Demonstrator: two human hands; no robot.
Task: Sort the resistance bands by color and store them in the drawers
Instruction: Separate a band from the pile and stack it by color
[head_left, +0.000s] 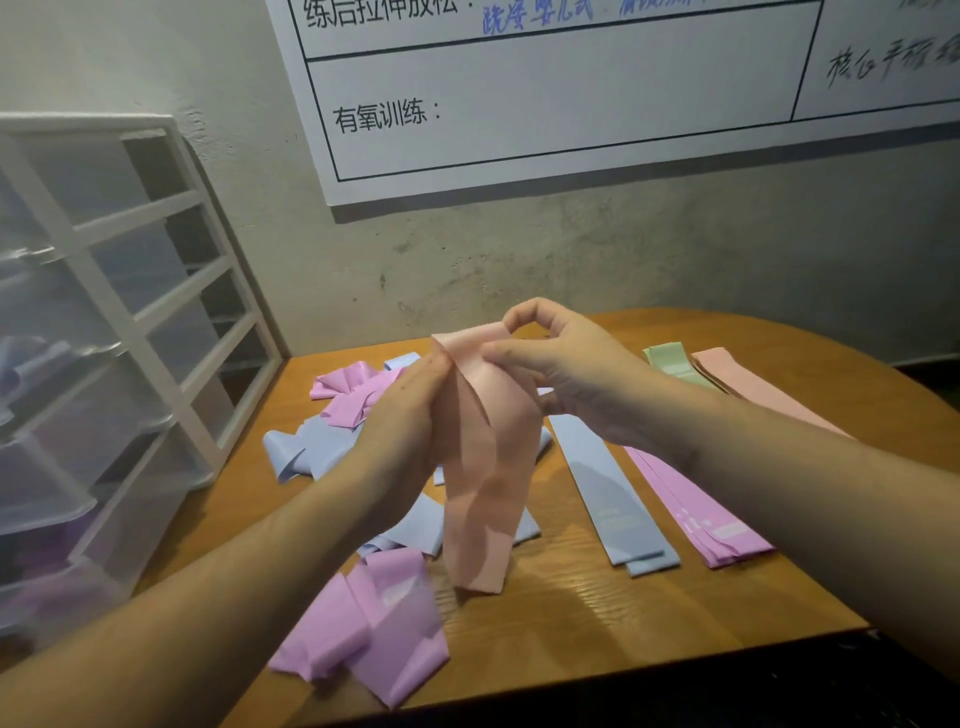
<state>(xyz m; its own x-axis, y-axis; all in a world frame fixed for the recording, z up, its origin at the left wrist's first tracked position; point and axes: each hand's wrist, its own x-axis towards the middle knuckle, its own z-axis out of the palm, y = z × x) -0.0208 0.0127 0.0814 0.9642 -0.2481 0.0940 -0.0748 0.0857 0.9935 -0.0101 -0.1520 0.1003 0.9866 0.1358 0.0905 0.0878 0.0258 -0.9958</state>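
Observation:
A peach resistance band (485, 467) hangs above the wooden table (597, 613). My left hand (410, 410) grips its upper left edge and my right hand (561, 364) pinches its top. Loose purple bands (374, 639) and blue bands (311, 447) lie jumbled underneath, with more purple bands (348, 389) behind. To the right lie flat stacks: blue (608, 499), purple (696, 514), green (670, 364) and peach (748, 384). The white drawer unit (119, 322) stands on the left, with translucent drawers.
A grey wall with a whiteboard chart (571, 104) stands behind the table. The table's dark front edge (675, 675) runs along the bottom. The drawer unit touches the table's left side.

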